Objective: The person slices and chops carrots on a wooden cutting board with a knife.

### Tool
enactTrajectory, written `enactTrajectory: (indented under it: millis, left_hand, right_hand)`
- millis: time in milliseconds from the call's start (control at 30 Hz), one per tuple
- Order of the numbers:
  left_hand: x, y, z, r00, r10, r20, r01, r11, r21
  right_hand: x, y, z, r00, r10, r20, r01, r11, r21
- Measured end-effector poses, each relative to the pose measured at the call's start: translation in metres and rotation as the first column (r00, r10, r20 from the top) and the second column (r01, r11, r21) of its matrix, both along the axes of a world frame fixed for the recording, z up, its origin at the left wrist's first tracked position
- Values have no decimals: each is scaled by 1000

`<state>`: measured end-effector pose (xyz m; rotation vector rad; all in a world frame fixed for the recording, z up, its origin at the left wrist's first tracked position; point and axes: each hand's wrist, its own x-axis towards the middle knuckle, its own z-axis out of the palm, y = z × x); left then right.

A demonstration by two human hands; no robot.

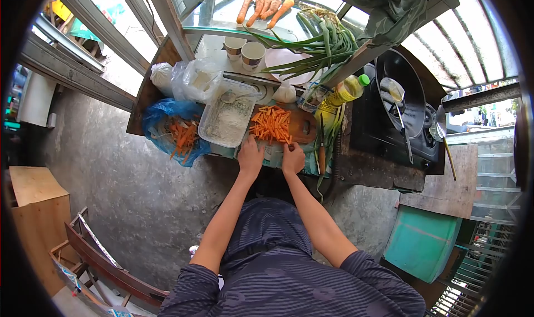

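Note:
Cut carrot sticks (271,123) lie heaped on a wooden cutting board (303,127) at the counter's front. My left hand (251,157) is at the heap's lower left, fingers stretched forward beside a plastic tub (208,122) of white flour-like powder. At the board's front edge, my right hand (293,158) has its fingers curled in; a small dark bit shows at the fingertips, too small to name. A knife (321,153) lies right of the board, apart from both hands. A blue plastic bag (192,157) with carrot peelings sits left of the tub.
Whole carrots (258,10) rest on a glass shelf above green onions (328,44). Two paper cups (253,55) stand behind the tub. An oil bottle (347,89) is near the gas stove (384,133), which carries a wok (414,125) with utensils. A wooden bench (105,267) stands lower left.

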<state>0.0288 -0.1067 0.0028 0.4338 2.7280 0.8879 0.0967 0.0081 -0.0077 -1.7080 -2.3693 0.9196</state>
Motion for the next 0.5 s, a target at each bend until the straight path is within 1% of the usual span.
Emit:
enactTrajectory:
  millis: [33, 133, 233, 333, 433, 500]
  left_hand:
    - [0, 4, -1, 999, 15, 39, -14, 1000, -11]
    - [-2, 12, -1, 992, 20, 127, -25, 999, 44]
    - [-3, 22, 2, 974, 67, 218, -91, 991, 101]
    - [-5, 32, 5, 856, 168, 490, -293, 937, 189]
    - [-2, 41, 2, 694, 193, 694, -501, 822, 272]
    - [4, 45, 0, 580, 136, 803, -641, 685, 347]
  right_hand:
    - [0, 2, 1, 1000, -1, -7, 1, 1000, -26]
    - [2, 8, 1, 996, -5, -85, -4, 995, -101]
    - [1, 14, 2, 986, -1, -164, -24, 988, -153]
    - [-2, 22, 16, 974, -12, -225, -41, 972, -231]
    - [-5, 38, 31, 987, 107, -122, -135, 958, -251]
    - [-5, 48, 50, 989, 146, -40, -151, 961, -231]
